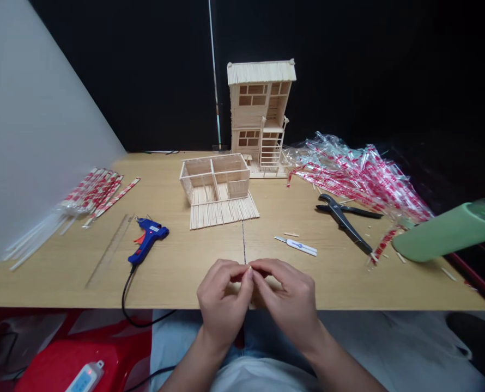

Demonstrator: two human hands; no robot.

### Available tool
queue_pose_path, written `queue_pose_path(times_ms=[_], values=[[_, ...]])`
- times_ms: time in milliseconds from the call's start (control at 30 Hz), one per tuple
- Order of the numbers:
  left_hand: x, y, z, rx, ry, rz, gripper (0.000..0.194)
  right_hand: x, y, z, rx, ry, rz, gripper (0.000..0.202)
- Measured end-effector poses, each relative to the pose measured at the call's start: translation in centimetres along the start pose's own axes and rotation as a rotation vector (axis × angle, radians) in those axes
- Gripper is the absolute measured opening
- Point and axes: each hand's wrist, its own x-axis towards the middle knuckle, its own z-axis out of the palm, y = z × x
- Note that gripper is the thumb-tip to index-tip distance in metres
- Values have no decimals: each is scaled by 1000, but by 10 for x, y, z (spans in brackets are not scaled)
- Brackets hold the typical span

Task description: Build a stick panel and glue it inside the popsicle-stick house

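Observation:
My left hand (225, 294) and my right hand (286, 294) meet over the table's front edge, their thumbs and fingertips pinched together. A tiny pale bit shows between the fingertips, but its kind is hidden. Beyond them lies a white craft knife (302, 248) with its blade out, a short wooden stick piece (291, 234) close by. Farther back stands an open box frame of thin sticks (213, 174), with a mat of sticks (225, 211) sloping out at its front. Behind it rises a two-storey stick model house (250, 112) with a ladder and railings.
On the left are a blue glue gun (149, 238) with its cable over the edge, a clear ruler (109, 251), wrapped chopsticks (97, 188) and white glue sticks (34, 242). At right lie black-handled cutters (344, 222), crumpled wrappers (349, 171) and a leaning green bottle (442, 231).

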Motion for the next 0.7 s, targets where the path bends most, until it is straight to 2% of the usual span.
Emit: queue_pose_path(times_ms=[167, 267, 333, 400, 467, 600, 700], values=[[2, 6, -4, 11, -17, 24, 12, -3, -1, 2, 66, 8, -15, 16], [6, 4, -10, 19, -141, 28, 10, -1, 3, 3, 107, -15, 71, 12], [10, -5, -20, 70, -230, 37, 7, 0, 7, 3, 136, -29, 166, 8], [17, -22, -37, 197, -249, 14, 7, 2, 13, 1, 167, -31, 278, 7], [26, -45, -62, 396, -186, -69, 12, 3, 18, -2, 214, -38, 398, 10], [43, -87, -115, 964, -92, -246, 32, 3, 27, -6, 374, -117, 600, 18], [54, -105, -134, 1243, -120, -395, 48, 2, 31, -4, 502, -185, 683, 22]])
